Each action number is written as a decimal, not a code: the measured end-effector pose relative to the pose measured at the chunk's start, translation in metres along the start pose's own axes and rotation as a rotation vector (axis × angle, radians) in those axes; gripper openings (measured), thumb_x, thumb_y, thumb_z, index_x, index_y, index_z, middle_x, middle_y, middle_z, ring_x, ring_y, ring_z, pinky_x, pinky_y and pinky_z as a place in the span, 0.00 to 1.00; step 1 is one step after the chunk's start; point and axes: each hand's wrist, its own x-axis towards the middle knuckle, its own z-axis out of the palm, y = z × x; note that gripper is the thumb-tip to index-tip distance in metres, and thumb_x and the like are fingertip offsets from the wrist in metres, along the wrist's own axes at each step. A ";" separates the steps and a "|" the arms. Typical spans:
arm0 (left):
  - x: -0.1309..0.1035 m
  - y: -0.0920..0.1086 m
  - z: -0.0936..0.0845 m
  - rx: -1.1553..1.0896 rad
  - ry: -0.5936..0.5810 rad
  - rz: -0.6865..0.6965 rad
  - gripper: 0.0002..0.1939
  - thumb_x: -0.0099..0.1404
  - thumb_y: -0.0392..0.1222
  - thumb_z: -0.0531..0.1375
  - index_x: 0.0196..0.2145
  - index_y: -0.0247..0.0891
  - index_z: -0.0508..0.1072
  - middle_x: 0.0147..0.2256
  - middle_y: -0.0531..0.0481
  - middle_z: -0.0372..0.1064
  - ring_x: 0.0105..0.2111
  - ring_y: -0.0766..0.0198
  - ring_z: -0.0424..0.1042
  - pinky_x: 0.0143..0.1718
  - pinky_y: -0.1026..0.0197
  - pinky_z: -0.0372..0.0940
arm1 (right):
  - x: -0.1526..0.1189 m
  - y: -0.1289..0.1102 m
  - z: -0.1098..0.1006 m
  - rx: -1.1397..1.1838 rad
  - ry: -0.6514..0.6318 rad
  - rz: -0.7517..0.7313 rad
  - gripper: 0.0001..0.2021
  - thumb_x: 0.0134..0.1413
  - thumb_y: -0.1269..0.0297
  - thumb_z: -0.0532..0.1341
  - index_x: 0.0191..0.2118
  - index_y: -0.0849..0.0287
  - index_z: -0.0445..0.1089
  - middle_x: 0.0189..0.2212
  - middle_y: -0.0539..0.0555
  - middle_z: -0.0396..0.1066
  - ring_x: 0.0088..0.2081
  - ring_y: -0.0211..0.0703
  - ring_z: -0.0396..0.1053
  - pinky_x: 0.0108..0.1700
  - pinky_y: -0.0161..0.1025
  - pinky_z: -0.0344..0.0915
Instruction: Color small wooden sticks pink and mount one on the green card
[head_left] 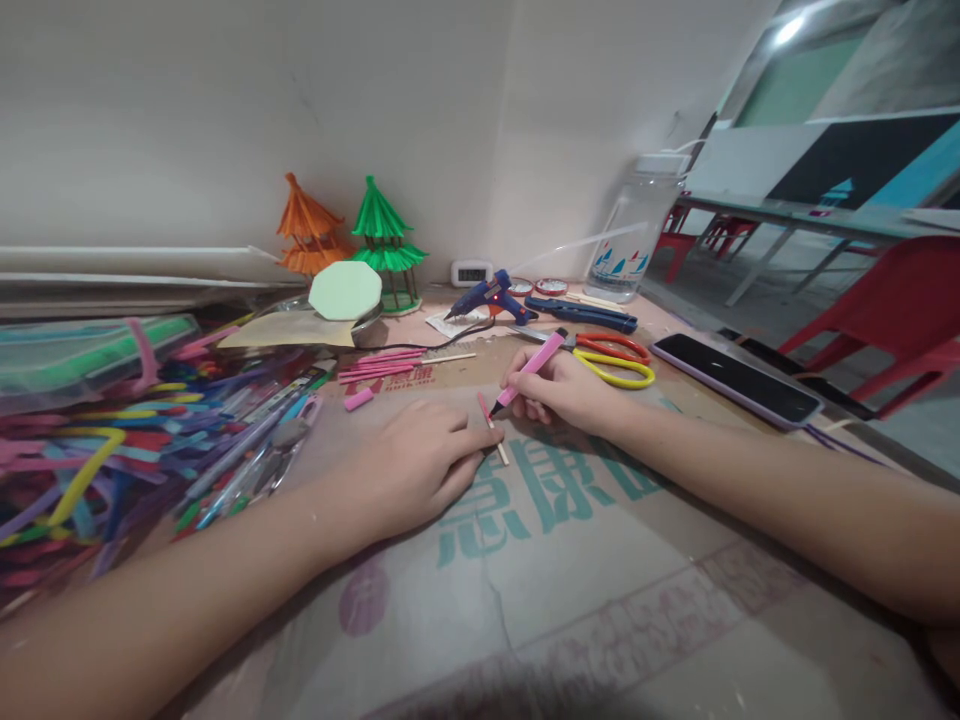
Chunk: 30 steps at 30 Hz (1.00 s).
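Note:
My right hand (559, 388) is closed around a pink marker pen (534, 368), its tip down against a thin wooden stick (501, 450). The stick's far part is coloured pink and its near end is bare wood. My left hand (420, 460) lies on the table with its fingertips pressing on the stick. Just beyond the left hand rests the pink pen cap (358, 400). Several pink sticks (382, 366) lie in a bunch behind it, together with one plain stick (454, 357).
A blue glue gun (487, 297), scissors (615, 360), a blue cutter (581, 313) and a phone (739, 378) lie behind and right. Pipe cleaners (82, 450) cover the left side. Orange (309, 225) and green pagoda models (386, 240), a clock (472, 273) and a bottle (634, 230) stand by the wall.

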 end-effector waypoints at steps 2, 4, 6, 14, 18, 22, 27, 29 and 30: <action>0.000 -0.001 0.001 -0.003 0.014 0.008 0.19 0.74 0.40 0.53 0.59 0.47 0.74 0.39 0.46 0.74 0.43 0.54 0.72 0.44 0.53 0.67 | 0.000 0.000 0.000 0.007 0.001 0.002 0.08 0.58 0.63 0.59 0.30 0.59 0.65 0.18 0.47 0.69 0.15 0.31 0.60 0.17 0.28 0.56; 0.000 -0.001 0.002 -0.008 0.018 0.016 0.20 0.74 0.40 0.53 0.59 0.47 0.74 0.39 0.46 0.74 0.43 0.54 0.73 0.44 0.52 0.67 | 0.000 0.000 0.000 0.017 -0.014 0.008 0.08 0.58 0.63 0.60 0.29 0.59 0.65 0.18 0.47 0.69 0.15 0.30 0.60 0.17 0.28 0.56; 0.000 -0.001 0.002 -0.011 0.018 0.019 0.20 0.74 0.40 0.53 0.59 0.46 0.74 0.39 0.46 0.74 0.42 0.54 0.73 0.44 0.52 0.68 | 0.000 0.001 0.000 0.015 -0.022 0.011 0.08 0.58 0.63 0.60 0.29 0.59 0.65 0.18 0.47 0.69 0.15 0.30 0.60 0.17 0.28 0.56; 0.001 0.002 -0.002 0.035 -0.002 0.010 0.19 0.74 0.39 0.53 0.58 0.46 0.74 0.38 0.46 0.74 0.42 0.53 0.73 0.45 0.52 0.68 | 0.002 0.011 0.000 0.018 0.056 -0.055 0.09 0.64 0.59 0.59 0.35 0.58 0.65 0.23 0.48 0.71 0.17 0.31 0.61 0.17 0.29 0.56; 0.001 0.003 -0.004 0.053 -0.007 0.019 0.19 0.74 0.39 0.53 0.59 0.47 0.74 0.38 0.46 0.73 0.43 0.54 0.72 0.46 0.52 0.68 | 0.003 0.011 0.001 -0.006 0.077 -0.074 0.10 0.64 0.58 0.59 0.35 0.58 0.66 0.22 0.46 0.69 0.17 0.31 0.61 0.18 0.28 0.57; 0.001 0.002 -0.003 0.057 -0.002 0.022 0.20 0.74 0.40 0.53 0.59 0.47 0.74 0.35 0.46 0.72 0.41 0.54 0.72 0.45 0.53 0.68 | 0.004 0.012 0.001 -0.025 0.088 -0.067 0.09 0.64 0.58 0.59 0.37 0.58 0.67 0.23 0.46 0.70 0.16 0.30 0.61 0.16 0.28 0.55; 0.003 0.003 -0.002 0.071 -0.021 0.013 0.20 0.74 0.40 0.53 0.59 0.48 0.74 0.35 0.46 0.72 0.40 0.54 0.72 0.44 0.53 0.68 | 0.005 0.013 0.000 -0.031 0.088 -0.069 0.09 0.65 0.58 0.58 0.37 0.58 0.66 0.22 0.45 0.69 0.16 0.30 0.61 0.16 0.28 0.55; 0.003 0.003 -0.002 0.073 -0.032 0.008 0.21 0.74 0.39 0.53 0.59 0.48 0.74 0.35 0.46 0.72 0.41 0.54 0.72 0.44 0.52 0.68 | 0.005 0.013 0.000 -0.031 0.084 -0.069 0.09 0.65 0.58 0.58 0.37 0.58 0.66 0.22 0.45 0.69 0.16 0.30 0.60 0.16 0.28 0.55; 0.003 0.003 -0.002 0.072 -0.035 0.006 0.21 0.74 0.39 0.52 0.59 0.48 0.74 0.35 0.46 0.72 0.40 0.53 0.72 0.43 0.52 0.68 | 0.005 0.012 0.000 -0.029 0.083 -0.071 0.09 0.65 0.58 0.58 0.37 0.58 0.66 0.22 0.46 0.69 0.16 0.30 0.60 0.16 0.28 0.55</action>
